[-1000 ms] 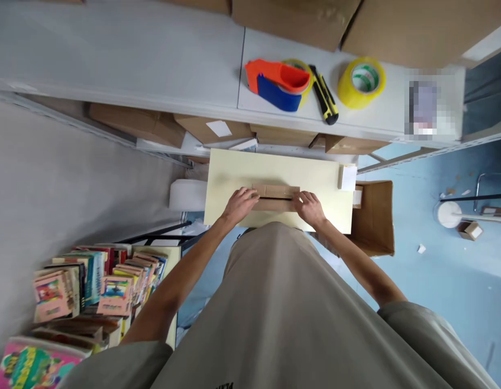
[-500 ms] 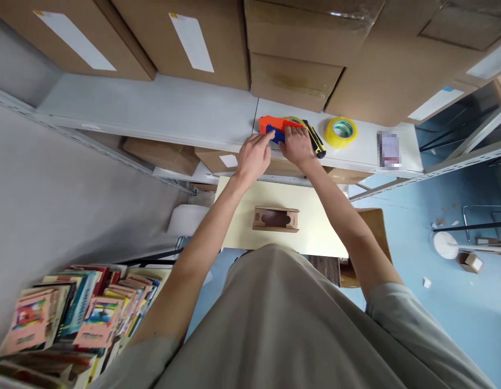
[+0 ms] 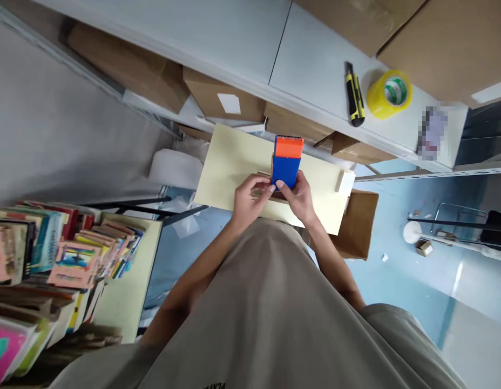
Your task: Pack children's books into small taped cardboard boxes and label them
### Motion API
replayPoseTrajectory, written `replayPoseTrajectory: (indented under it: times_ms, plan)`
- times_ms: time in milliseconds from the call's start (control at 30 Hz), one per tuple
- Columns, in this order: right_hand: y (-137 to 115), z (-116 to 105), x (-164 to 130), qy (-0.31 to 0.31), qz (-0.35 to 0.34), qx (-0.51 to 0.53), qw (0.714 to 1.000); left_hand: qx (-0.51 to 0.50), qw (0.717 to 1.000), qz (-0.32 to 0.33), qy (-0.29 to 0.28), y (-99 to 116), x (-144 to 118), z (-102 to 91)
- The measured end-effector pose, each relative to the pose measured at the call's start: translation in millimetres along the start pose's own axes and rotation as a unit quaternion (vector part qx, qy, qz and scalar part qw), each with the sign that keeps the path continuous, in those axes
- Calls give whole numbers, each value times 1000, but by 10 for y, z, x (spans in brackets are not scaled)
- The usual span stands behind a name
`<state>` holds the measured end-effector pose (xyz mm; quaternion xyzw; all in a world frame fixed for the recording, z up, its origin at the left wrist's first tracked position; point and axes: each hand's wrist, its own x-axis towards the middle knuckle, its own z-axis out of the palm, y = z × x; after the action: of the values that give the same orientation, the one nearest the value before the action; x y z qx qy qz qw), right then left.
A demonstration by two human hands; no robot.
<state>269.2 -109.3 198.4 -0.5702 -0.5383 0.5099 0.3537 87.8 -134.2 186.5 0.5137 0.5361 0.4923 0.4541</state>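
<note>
So both hands are down at the small pale-yellow table (image 3: 230,162), working over a little brown cardboard box (image 3: 262,189) that sits near its front edge. The right hand (image 3: 299,197) has its fingers wrapped tight on the blue handle of a tape dispenser (image 3: 287,161), blue plastic body with an orange top, held upright just above the box. The left hand (image 3: 247,199) is pressed on the box, fingers curled down onto its top and thumb touching the dispenser's base. Can't tell what's inside the box, the hands cover most of it.

Containers around: one open cardboard carton (image 3: 358,224) stands on the blue floor right of the table, its inside is in shadow so contents unclear. Under the grey metal shelf (image 3: 315,65) there are at least four closed brown cartons, one with a white label (image 3: 229,102). On top of the shelf: one yellow-and-black utility knife (image 3: 354,94), long and slim, and one roll of yellow packing tape (image 3: 387,93) with a green-and-white core, just beside each other. More big cartons behind them.

A small white block (image 3: 345,181) lies at the table's right edge. Off to the left, a low table holds a big pile of colourful glossy books (image 3: 64,254), too many to count
</note>
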Motion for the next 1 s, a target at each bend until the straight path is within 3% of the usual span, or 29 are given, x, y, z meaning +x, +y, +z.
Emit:
replayPoseTrajectory:
  times_ms: [100,233,367,533,667,1000]
  plan:
    - [128,194,-142,-24,47,-4,999,-5,1000,-17,-21,-121,-208,-115]
    - [195,290,-193,-63,71,-44,995,-3,998,-48,-49,-269,-233,-360]
    - [147,276,-262,-133,87,-75,984,-56,993,-103,-34,-372,-14,-708]
    - [-33,215,-320,-187,84,-175,963,-127,971,-158,-128,-437,313,-1063]
    - [-202,229,-344,-204,81,-232,948,-139,958,-170,-184,-528,409,-1144]
    - [-424,292,-395,-214,120,-286,926,-216,933,-207,-201,-789,335,-1198]
